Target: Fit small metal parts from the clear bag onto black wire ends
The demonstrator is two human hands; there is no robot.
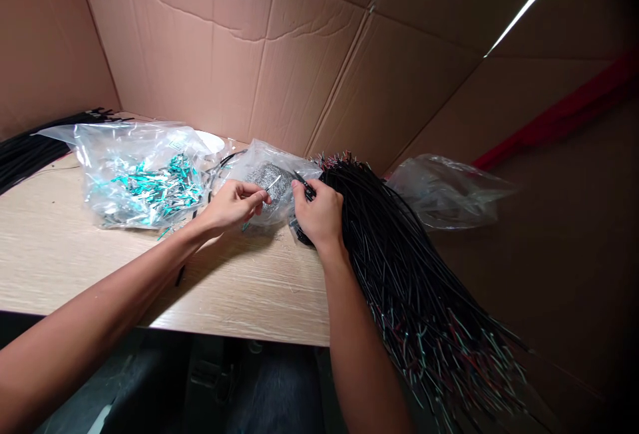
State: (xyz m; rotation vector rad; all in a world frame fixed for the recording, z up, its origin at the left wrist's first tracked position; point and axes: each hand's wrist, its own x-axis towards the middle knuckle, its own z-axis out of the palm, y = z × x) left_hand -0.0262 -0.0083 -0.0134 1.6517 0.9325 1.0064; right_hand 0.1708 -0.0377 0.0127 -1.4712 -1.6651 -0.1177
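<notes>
My left hand (238, 206) is closed in a pinch, and a thin pale sliver (273, 183) sticks out past its fingertips. Its exact kind is too small to tell. Close by on the right, my right hand (320, 216) grips a slim black object (305, 186) whose kind I cannot make out; its tip points up and left. Behind both hands lies a clear plastic bag (259, 151) holding a heap of tiny silvery metal parts (272, 180). Against the right hand rests a thick bundle of black cables (399, 241) with stripped, coloured wire ends.
To the left lies a clear bag (100, 204) of green and white small pieces (164, 184). More black cables (30, 148) lie at the far left. Another plastic bag (449, 191) is behind the bundle. Cardboard walls (239, 81) enclose the wooden table (259, 307); a red strip (559, 111) hangs right.
</notes>
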